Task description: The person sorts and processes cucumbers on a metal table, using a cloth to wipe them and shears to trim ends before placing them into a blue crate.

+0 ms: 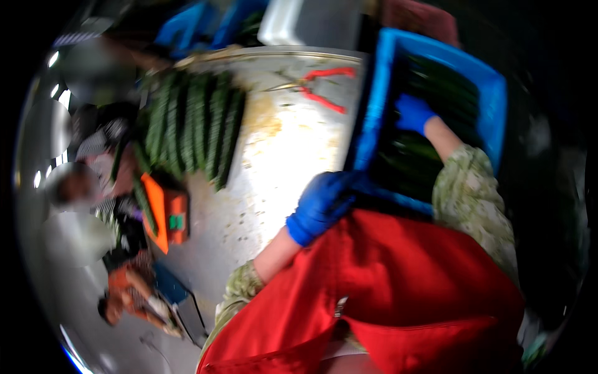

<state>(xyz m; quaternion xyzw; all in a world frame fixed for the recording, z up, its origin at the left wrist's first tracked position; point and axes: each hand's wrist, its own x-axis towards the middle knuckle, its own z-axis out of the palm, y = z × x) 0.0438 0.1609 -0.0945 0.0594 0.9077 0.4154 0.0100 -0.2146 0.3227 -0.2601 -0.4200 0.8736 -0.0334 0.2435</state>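
My right hand (415, 113), in a blue glove, reaches into a blue plastic crate (493, 110) of dark green cucumbers (444, 84). Its fingers are among or against them; the dim, blurred picture hides whether they grip one. Also gloved in blue, my left hand (324, 205) is at the near edge of the metal table (280, 177), beside the crate's near corner. Its fingertips are lost in shadow. Farther left on the table lies a pile of long, ridged cucumbers (191, 121). Red-handled snips (322, 89) rest with handles spread near the table's far right corner.
An orange weighing scale (177, 217) with a green display stands at the table's left, a cucumber (145, 205) across its tray. Co-workers (128, 290) are along the left side. Blue crates (187, 25) and a white box (280, 23) stand beyond the far edge.
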